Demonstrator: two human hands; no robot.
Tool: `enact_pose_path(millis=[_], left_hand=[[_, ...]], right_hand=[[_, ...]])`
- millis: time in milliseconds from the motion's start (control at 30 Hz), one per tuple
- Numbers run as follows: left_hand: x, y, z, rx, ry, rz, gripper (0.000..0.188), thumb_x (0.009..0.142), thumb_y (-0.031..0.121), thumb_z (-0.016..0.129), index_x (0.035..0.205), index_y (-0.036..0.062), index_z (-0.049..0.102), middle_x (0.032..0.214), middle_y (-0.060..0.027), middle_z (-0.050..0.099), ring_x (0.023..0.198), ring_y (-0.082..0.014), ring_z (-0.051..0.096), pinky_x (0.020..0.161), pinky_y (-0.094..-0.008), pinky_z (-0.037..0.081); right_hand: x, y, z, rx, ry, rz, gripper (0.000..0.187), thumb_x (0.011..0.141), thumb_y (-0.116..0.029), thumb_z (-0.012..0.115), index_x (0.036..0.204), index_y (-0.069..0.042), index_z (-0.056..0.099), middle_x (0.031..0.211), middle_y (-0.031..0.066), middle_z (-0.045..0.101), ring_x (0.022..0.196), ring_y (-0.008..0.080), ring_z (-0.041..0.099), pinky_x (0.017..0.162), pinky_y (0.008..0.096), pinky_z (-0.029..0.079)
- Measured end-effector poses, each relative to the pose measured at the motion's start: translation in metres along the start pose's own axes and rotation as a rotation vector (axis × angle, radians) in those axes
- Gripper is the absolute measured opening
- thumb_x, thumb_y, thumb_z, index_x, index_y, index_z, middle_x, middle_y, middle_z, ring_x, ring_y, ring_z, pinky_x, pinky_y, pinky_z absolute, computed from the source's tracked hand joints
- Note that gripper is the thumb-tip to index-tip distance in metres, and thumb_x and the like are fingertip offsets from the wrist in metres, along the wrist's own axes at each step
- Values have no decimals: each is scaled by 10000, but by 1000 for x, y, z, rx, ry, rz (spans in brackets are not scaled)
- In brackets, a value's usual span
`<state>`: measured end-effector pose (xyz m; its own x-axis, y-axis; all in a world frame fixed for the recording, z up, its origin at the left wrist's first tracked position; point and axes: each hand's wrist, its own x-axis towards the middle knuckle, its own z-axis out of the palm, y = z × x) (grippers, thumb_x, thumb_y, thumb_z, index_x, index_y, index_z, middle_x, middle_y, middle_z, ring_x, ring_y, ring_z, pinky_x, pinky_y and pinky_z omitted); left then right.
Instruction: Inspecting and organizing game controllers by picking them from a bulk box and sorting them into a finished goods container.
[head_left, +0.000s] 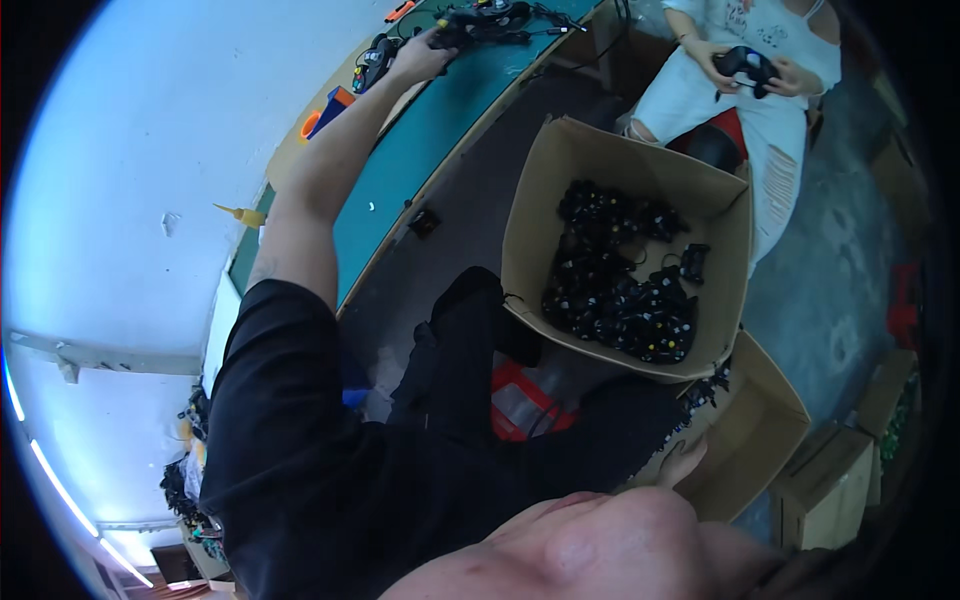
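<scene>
My left arm stretches across to the far end of the green-topped workbench [440,125]. There my left hand [422,58] has its fingers closed round a black game controller [458,32], at the edge of a pile of black controllers and cables [505,18]. Part of the grip is hidden by the hand itself. Low on the right, my right hand [684,463] shows only in part, beside an open cardboard box [765,425]; its fingers cannot be made out. A larger cardboard box [625,150] stands between the bench and another person, holding many black controllers [620,290].
Across from me, a seated person [740,30] in white holds a black controller [747,70] in both hands. A yellow-tipped bottle [240,214], an orange roll [311,125] and a blue holder [332,108] lie along the bench by the wall. More cartons [825,480] stand at the right.
</scene>
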<state>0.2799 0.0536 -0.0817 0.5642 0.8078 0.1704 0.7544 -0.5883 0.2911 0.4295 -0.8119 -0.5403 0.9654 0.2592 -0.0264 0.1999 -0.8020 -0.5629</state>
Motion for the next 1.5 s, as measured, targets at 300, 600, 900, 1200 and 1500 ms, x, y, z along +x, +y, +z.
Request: enact_pose_path(millis=[300, 600, 900, 1200, 1500], left_hand=[[-136, 27, -132, -93, 606, 255, 564, 919, 222, 723, 1411, 30, 525, 1112, -257, 690, 1073, -422, 676, 936, -471, 540], [-314, 75, -202, 62, 425, 772, 772, 763, 134, 832, 1471, 98, 524, 1386, -182, 608, 1200, -377, 640, 965, -436, 548], [-407, 110, -154, -648, -196, 795, 1223, 572, 176, 969, 1609, 61, 331, 1640, -142, 364, 1523, -311, 348, 1220, -403, 338], [-419, 203, 19, -1400, -412, 798, 797, 804, 206, 894, 1463, 43, 476, 1387, -97, 586, 1304, -211, 552, 1133, -359, 424], [-421, 170, 62, -1303, -785, -99, 171, 975, 206, 711, 1019, 42, 687, 786, -1, 617, 687, -94, 582, 624, -264, 489]], right_hand=[[24, -189, -119, 499, 194, -157, 398, 958, 44, 619, 1355, 50, 589, 1349, 190, 645, 1232, 290, 640, 1057, 411, 500], [-24, -560, -202, 1098, -655, -684, 413, 1083, -245, 549, 1383, 38, 585, 1239, 143, 695, 1070, 204, 698, 948, 331, 544], [-48, -588, -226, 1005, -1184, -502, 490, 899, -157, 775, 1311, 56, 617, 1097, 63, 709, 950, 116, 674, 840, 260, 546], [-46, -509, -279, 1174, -1185, -284, 611, 802, -94, 776, 1352, 58, 557, 1089, 121, 705, 953, 180, 713, 899, 303, 567], [-44, -462, -305, 656, -1072, -340, 663, 779, -212, 808, 1347, 58, 599, 1191, 93, 702, 1097, 155, 656, 1008, 291, 494]])
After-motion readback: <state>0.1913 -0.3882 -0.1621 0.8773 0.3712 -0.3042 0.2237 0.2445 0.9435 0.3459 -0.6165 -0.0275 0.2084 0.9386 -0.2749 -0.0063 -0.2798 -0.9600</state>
